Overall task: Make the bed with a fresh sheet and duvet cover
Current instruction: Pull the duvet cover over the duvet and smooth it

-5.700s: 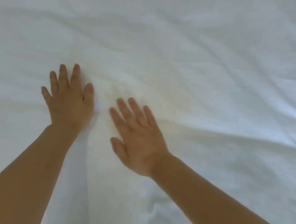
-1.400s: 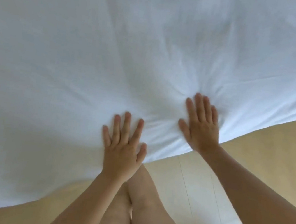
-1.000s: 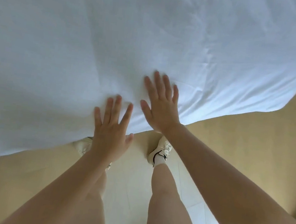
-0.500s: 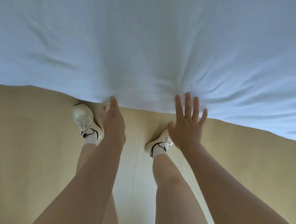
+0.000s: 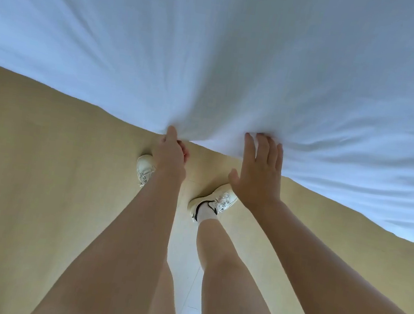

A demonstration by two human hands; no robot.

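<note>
At the near edge of a white sheet (image 5: pixel 214 52), the left hand (image 5: pixel 170 156) pinches the fabric; the right hand (image 5: pixel 260 174) rests flat, fingers straight. Likely smoothing; next, tug it taut.

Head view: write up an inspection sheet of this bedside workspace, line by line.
surface: covered wholly by a white fabric sheet, with creases fanning out from its near edge.
job's things: that sheet only; whether it is a sheet or a duvet cover cannot be told.
clutter: nothing seen.
grips: left hand pinches the sheet's edge; right hand, fingers straight, touches the edge.
cables: nothing seen.
surroundings: tan floor; the person's white trainers stand on it.
</note>
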